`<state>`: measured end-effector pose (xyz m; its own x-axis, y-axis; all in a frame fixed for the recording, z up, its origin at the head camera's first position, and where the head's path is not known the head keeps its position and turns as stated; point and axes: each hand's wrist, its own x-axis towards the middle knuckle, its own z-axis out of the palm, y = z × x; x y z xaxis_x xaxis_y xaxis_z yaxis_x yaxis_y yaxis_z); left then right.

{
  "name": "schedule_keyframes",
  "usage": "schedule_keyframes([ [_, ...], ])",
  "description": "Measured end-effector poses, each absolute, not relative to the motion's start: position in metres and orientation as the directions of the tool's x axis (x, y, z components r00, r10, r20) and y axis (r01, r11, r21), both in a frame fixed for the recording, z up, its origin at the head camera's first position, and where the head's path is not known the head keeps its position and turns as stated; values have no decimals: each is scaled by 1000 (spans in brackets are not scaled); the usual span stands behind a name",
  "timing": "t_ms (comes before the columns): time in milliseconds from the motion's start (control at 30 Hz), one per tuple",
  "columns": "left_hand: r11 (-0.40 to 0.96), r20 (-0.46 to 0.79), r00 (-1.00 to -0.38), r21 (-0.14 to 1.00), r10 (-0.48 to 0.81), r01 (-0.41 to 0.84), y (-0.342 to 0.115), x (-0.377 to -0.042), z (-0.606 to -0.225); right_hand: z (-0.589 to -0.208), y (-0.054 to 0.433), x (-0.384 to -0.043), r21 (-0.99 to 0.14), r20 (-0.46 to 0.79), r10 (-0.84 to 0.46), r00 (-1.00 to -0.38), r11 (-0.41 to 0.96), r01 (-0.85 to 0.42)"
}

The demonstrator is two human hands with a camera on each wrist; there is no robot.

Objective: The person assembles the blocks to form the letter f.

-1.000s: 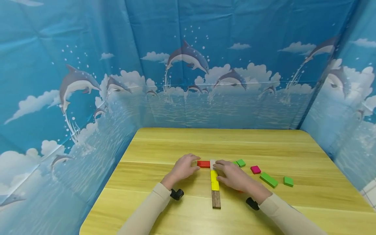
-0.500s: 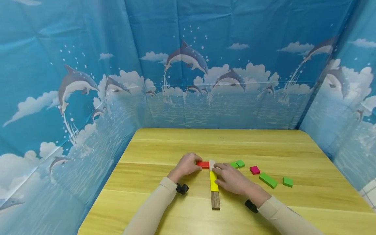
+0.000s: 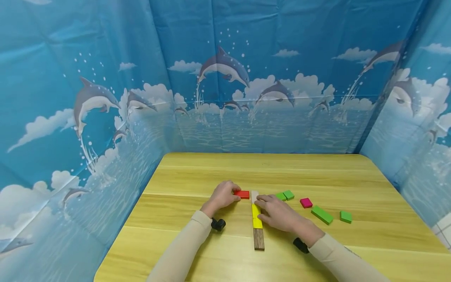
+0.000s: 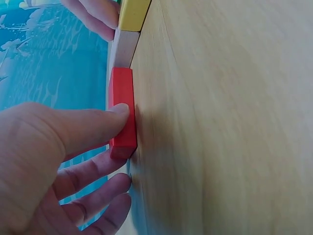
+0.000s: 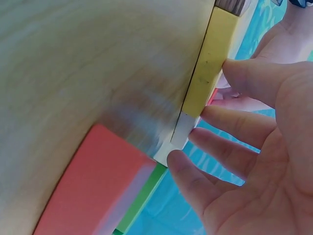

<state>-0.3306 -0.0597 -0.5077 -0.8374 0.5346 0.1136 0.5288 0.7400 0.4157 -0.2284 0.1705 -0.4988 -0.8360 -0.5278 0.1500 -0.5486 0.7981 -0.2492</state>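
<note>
My left hand [image 3: 222, 196] pinches a red rectangular block [image 3: 242, 194] between thumb and fingers, the thumb lying on its near side in the left wrist view. The head view shows a narrow gap between this block and a whitish block [image 3: 254, 196]. That whitish block heads a straight row on the tabletop, followed by a yellow block [image 3: 257, 221] and a dark brown wood-grained block [image 3: 258, 239]. With fingers spread and fairly straight, my right hand [image 3: 278, 214] rests its fingertips along the right side of the yellow and whitish blocks.
Several loose blocks lie right of the row: green pieces [image 3: 288, 194], a magenta square [image 3: 306, 203], a long green block [image 3: 322, 215] and a small green one [image 3: 345, 216]. Another red block [image 5: 93, 181] appears near my right hand. A dolphin-print curtain [image 3: 225, 129] surrounds the wooden table [image 3: 197, 172].
My left hand has closed in on the red block and gripped it. The block has shifted slightly back and left, off the whitish block. My right hand has stayed almost still.
</note>
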Motion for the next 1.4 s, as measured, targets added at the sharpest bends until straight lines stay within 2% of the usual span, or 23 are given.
schedule_keyframes([
  [900, 745, 112, -842, 416, 528, 522, -53, -326, -506, -495, 170, -227, -267, 128, -514, -848, 806, -529],
  [1167, 721, 105, -838, 460, 536, 519, -56, -322, -504, -488, 173, -231, -278, 208, -523, -827, 779, -562],
  [1400, 697, 150, -808, 433, 570, 572, -55, -302, -491, -467, 189, -241, -321, 218, -458, -862, 800, -507],
])
